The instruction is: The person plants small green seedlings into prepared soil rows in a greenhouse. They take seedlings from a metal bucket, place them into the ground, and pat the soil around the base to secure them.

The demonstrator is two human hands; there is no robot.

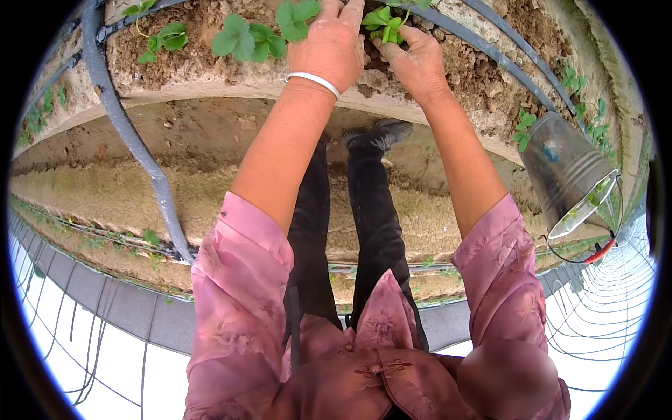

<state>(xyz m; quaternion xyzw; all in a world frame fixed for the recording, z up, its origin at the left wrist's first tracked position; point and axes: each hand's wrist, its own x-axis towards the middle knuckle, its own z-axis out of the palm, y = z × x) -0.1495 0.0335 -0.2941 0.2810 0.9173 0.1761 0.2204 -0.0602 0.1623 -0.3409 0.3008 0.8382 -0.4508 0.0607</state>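
Note:
My right hand (417,62) pinches a small strawberry plant (386,23) with bright green, partly folded leaves, low at the soil of a raised bed (467,79). Beside it, my left hand (331,50) wears a white bangle (313,81) at the wrist. Its fingers point away toward the bed and are cut off by the top edge of the view, so what they hold is hidden. Just left of that hand grows another strawberry plant (239,39) with broad, toothed leaves.
Dark drip pipes (488,50) run along the bed. A thick grey hose (123,121) crosses the path at left. At right a grey bucket (564,163) leans against the bed, with leafy bits inside and a red handle grip (599,253). My shoe (378,135) is beside the bed wall.

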